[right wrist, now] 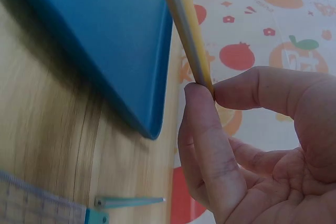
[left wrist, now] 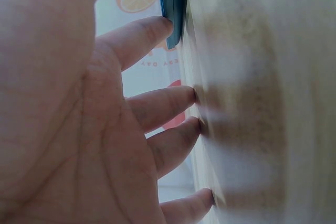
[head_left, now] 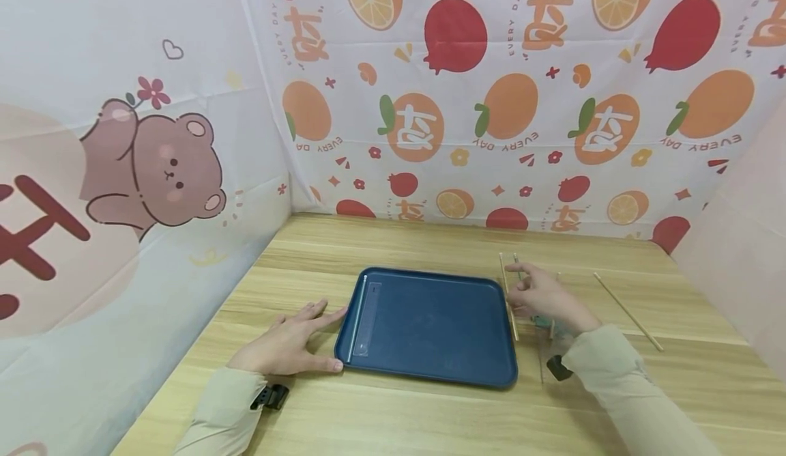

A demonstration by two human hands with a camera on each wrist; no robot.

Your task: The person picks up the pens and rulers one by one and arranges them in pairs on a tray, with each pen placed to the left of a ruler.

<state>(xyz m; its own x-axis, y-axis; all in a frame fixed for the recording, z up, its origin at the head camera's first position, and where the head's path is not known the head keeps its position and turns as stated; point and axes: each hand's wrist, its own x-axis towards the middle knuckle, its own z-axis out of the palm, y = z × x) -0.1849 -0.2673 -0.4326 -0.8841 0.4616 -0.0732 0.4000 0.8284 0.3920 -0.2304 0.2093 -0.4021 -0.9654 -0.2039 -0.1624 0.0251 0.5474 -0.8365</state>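
My right hand (head_left: 543, 299) pinches a yellow pencil (right wrist: 191, 32) between thumb and fingers, its flat end tilted up in the right wrist view. In the head view that pencil overlaps the right edge of a blue tray (head_left: 430, 326). At the tray's left edge is my left hand (head_left: 295, 343), its fingers spread, with thumb and index finger at the rim. In the left wrist view the other fingertips (left wrist: 191, 95) rest on the table. Inside the tray, along its left side, lie a teal pencil (head_left: 357, 319) and a clear ruler (head_left: 370, 319).
Partly hidden below the right hand lies a clear ruler (right wrist: 42, 203) with a teal end. Near it is a green pencil (right wrist: 131, 202). Farther right, a yellow pencil (head_left: 628, 311) lies on the wooden table (head_left: 399, 418). Printed cloths (head_left: 454, 149) stand around the back and sides.
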